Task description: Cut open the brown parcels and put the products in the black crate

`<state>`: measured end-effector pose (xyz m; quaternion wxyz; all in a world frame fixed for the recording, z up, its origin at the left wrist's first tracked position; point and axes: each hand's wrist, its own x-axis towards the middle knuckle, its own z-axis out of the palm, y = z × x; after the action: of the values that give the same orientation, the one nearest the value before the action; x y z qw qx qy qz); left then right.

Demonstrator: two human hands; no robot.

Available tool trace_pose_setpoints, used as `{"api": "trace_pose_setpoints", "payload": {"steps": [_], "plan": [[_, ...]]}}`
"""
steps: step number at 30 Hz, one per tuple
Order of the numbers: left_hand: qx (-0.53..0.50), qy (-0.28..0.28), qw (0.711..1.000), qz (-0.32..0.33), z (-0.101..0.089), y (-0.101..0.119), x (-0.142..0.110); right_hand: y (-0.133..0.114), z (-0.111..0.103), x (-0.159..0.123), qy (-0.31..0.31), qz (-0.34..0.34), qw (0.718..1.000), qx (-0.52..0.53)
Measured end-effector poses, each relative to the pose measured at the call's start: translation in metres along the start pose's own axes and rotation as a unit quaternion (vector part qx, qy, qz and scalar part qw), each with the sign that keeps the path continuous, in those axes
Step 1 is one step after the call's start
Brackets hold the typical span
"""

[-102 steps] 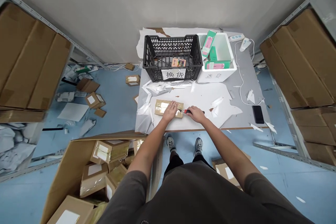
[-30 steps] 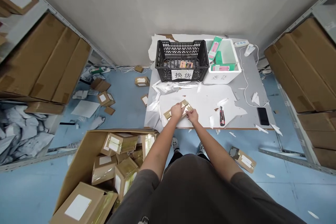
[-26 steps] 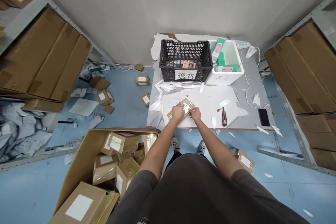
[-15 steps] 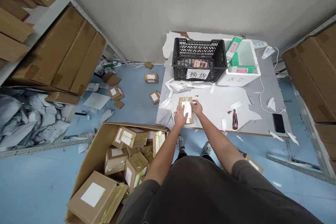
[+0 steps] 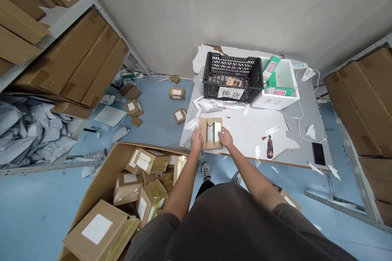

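Note:
A small cardboard box (image 5: 203, 126) lies at the table's front edge, its flaps spread to both sides. Something whitish (image 5: 210, 133) shows in the gap between the flaps; I cannot make out what it is. My left hand (image 5: 197, 140) grips the left flap, fingers partly hidden by it. On the other side, my right hand (image 5: 226, 137) is closed on the right flap, which carries a white label (image 5: 217, 127). A red and black box cutter (image 5: 270, 147) rests on the table, right of my right hand.
Behind the box stand a black plastic crate (image 5: 211, 87) and a white bin (image 5: 275, 104) holding green and pink packages. A phone (image 5: 319, 154), cable and paper scraps lie on the right. A large carton (image 5: 105, 159) of taped boxes is at left front.
The box was closed, with my left hand flat on top and my right at its upper right edge. Now its flaps are folded open, one hand at each side.

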<state>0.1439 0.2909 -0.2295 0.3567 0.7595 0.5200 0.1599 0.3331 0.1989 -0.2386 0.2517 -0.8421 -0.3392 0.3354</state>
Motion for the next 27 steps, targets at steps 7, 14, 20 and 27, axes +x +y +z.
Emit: {"api": "trace_pose_setpoints", "payload": {"steps": [7,14,20,27], "plan": [[0.151,-0.105,0.981,0.058,0.013,0.02,0.002,-0.012,0.006,-0.005,0.022,-0.002,1.0,0.0],[0.178,-0.157,0.968,0.084,0.016,0.041,-0.002,0.048,-0.046,-0.011,-0.036,0.054,0.944,0.322],[0.103,-0.222,0.968,0.051,0.009,0.033,0.003,0.058,-0.019,-0.022,-0.02,0.099,0.921,0.377],[0.179,-0.297,0.932,0.106,-0.004,0.029,-0.008,0.056,-0.015,-0.016,0.024,0.113,0.969,0.218]]}}
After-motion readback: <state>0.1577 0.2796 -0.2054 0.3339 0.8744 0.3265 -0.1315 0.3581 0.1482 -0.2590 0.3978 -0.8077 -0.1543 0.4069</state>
